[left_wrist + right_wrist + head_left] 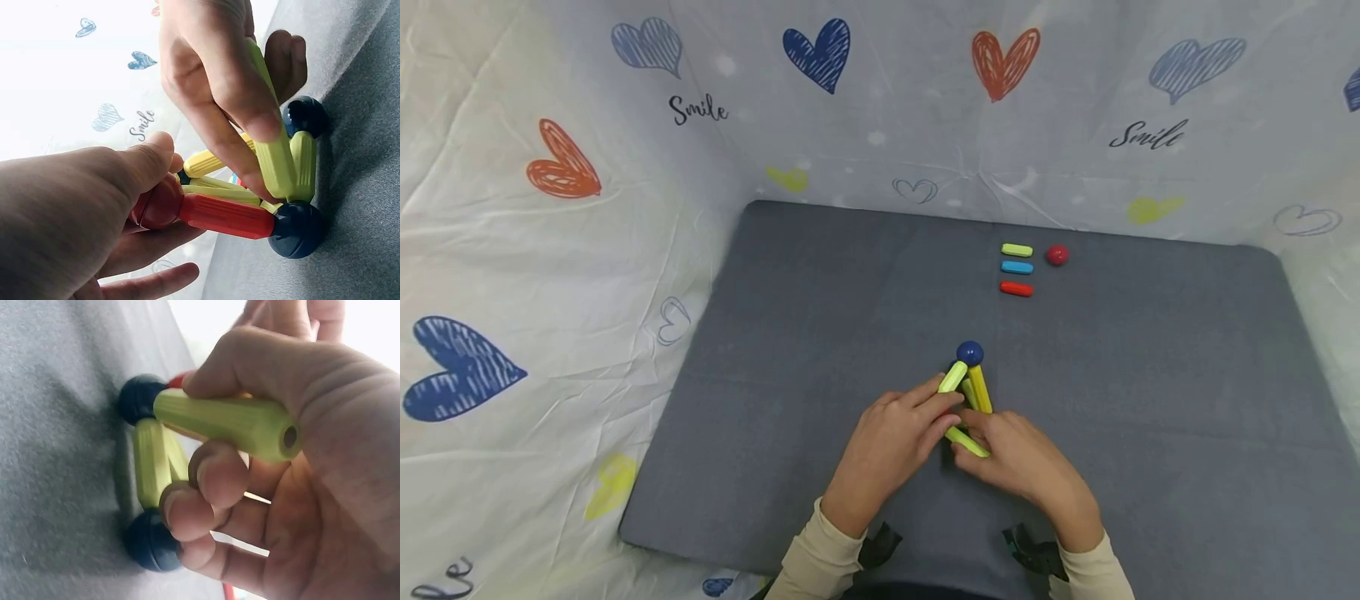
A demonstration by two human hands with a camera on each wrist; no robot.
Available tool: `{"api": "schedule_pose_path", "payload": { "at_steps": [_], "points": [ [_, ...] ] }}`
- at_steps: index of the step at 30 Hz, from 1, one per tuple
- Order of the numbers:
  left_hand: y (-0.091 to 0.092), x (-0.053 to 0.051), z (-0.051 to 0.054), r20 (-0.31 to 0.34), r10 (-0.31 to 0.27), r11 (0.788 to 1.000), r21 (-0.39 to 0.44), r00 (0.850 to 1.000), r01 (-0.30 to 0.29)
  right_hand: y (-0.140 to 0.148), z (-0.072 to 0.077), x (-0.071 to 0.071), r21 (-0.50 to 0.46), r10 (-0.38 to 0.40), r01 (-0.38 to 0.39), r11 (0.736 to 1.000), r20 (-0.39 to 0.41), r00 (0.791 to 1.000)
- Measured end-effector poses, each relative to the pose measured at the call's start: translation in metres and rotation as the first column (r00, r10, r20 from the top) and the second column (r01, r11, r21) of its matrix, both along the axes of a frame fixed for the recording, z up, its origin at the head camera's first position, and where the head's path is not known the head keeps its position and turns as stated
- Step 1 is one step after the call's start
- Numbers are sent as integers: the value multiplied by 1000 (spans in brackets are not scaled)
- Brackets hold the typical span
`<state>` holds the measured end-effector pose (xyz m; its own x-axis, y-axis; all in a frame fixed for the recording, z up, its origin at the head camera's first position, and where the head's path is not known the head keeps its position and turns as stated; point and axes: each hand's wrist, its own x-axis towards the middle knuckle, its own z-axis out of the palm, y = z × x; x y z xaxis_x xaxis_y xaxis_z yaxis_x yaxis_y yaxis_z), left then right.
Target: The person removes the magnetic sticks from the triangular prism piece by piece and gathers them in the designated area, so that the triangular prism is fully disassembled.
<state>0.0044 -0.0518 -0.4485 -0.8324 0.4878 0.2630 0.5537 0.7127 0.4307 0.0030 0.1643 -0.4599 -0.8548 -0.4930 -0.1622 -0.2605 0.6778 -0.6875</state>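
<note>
A small frame of sticks and dark blue balls stands on the grey surface between the hands. The left hand [887,446] grips a red ball [157,203] joined to a red stick [228,215], whose other end meets a dark blue ball [297,229]. The right hand [1026,462] pinches a yellow-green stick [219,423] between thumb and fingers; its far end touches a blue ball [141,399]. A yellow stick [980,389] runs up to the blue ball [970,353] at the far corner. Fingers partly hide the frame's middle.
Farther back on the grey surface [820,292] lie a yellow-green stick [1017,250], a blue stick [1017,267] and a red stick [1017,289], with a red ball [1057,255] to their right. A cloth printed with hearts [817,55] hangs behind and at the left.
</note>
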Motion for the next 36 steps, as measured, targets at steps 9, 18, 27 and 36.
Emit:
{"api": "schedule_pose_path", "payload": {
  "at_steps": [9,18,27,36],
  "points": [
    [-1,0,1,-2,2,1000,-23,1000,-3,32,16,0,-90,-38,46,995,85,996],
    [-1,-1,1,8,6,1000,-10,1000,-6,79,33,-19,56,-125,125,991,-12,992],
    [0,-1,1,26,-4,1000,-6,1000,4,121,45,-55,237,-166,203,950,-165,972],
    [0,-2,2,29,-3,1000,-4,1000,4,161,30,-111,324,-203,313,893,-330,922]
  ]
}}
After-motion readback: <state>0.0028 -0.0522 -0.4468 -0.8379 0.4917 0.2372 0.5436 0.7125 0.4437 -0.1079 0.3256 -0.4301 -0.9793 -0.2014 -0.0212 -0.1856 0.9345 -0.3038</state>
